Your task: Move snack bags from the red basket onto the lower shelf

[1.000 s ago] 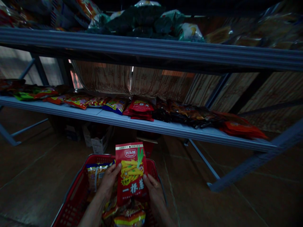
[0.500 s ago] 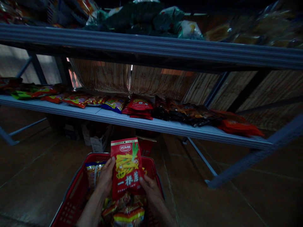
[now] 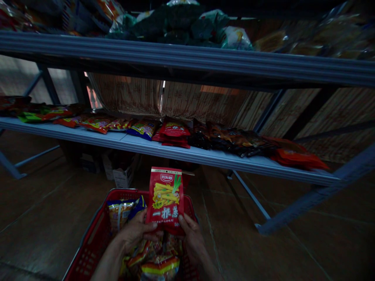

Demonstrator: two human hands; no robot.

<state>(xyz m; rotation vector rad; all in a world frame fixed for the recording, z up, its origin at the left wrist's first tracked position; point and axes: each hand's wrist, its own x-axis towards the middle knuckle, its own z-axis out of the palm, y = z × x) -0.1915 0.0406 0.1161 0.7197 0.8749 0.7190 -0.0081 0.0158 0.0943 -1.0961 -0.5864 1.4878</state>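
A red snack bag [image 3: 165, 197] with yellow sticks and a green onion printed on its front is held upright over the basket. My left hand [image 3: 139, 230] grips its lower left corner, thumb on the front. At its lower right edge, my right hand [image 3: 190, 232] has hold of it too, with the fingers partly hidden behind. Below is a red shopping basket [image 3: 88, 249], in which several snack packets [image 3: 159, 267] lie. A packet with a clear front [image 3: 119, 212] leans at the basket's far left, beside a blue one.
A blue metal shelf [image 3: 117, 134] crosses ahead, lined with snack bags, among them similar red bags [image 3: 175, 130] and dark packets [image 3: 234, 138]. An upper shelf [image 3: 175, 54] holds green bags. A slanted shelf leg [image 3: 304, 203] stands at right; cardboard boxes [image 3: 123, 175] sit beneath.
The red bag has moved a little to the right. My left hand has shifted from its left side down to the lower left corner, uncovering a blue packet in the basket.
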